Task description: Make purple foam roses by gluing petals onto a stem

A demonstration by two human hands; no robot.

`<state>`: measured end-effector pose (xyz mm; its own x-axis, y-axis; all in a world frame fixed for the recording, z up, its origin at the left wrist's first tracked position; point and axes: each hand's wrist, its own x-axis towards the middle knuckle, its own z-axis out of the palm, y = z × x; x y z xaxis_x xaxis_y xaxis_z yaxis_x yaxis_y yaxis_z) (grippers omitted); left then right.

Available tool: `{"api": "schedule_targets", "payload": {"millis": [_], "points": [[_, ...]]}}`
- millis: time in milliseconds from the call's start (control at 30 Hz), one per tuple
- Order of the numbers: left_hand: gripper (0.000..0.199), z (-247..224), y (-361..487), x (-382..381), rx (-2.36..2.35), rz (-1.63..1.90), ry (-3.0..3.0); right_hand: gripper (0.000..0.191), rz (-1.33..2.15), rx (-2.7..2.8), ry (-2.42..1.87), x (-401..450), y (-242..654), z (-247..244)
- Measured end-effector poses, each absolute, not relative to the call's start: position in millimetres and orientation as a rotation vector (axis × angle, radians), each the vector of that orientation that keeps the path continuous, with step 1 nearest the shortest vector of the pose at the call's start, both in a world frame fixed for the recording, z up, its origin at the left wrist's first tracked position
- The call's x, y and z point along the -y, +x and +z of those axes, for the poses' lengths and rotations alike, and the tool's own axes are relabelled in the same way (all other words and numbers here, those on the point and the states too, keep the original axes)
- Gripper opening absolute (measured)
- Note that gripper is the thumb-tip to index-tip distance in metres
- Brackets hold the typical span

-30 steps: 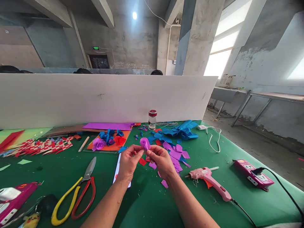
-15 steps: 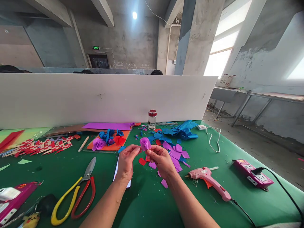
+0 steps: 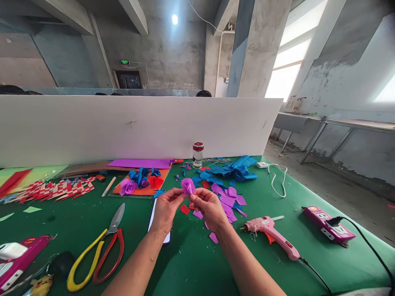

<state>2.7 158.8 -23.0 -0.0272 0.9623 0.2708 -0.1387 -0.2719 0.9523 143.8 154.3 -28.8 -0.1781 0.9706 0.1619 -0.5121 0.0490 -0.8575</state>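
A small purple paper rose (image 3: pixel 188 186) is pinched between my two hands above the green table. My right hand (image 3: pixel 210 205) grips its base from the right, thumb and fingers together. On the other side, my left hand (image 3: pixel 168 208) closes thumb and finger on the rose's lower left edge. Loose purple paper petals (image 3: pixel 227 200) lie just beyond my right hand, with a few red pieces (image 3: pixel 184 209) among them. Under my left wrist is a phone (image 3: pixel 167 237), partly covered.
Scissors (image 3: pixel 114 230) lie at left, a pink glue gun (image 3: pixel 268 230) and a power strip (image 3: pixel 328 226) at right. Finished paper flowers (image 3: pixel 128 187) rest on an orange sheet (image 3: pixel 119 189). A red-lidded jar (image 3: pixel 198 155) and blue crepe paper (image 3: pixel 237 168) stand before a white board (image 3: pixel 173 127).
My left hand has moved slightly right, bringing its fingers onto the rose's lower edge. The rose and my right hand have hardly shifted.
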Motion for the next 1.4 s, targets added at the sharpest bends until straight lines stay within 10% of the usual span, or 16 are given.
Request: {"api": "schedule_targets", "payload": {"millis": [1400], "points": [[0.017, -21.8, 6.2, -156.1, -0.937, 1.446, 1.227, 0.025, 1.457, 1.072, -0.694, -156.6, 147.8, -32.6]]}}
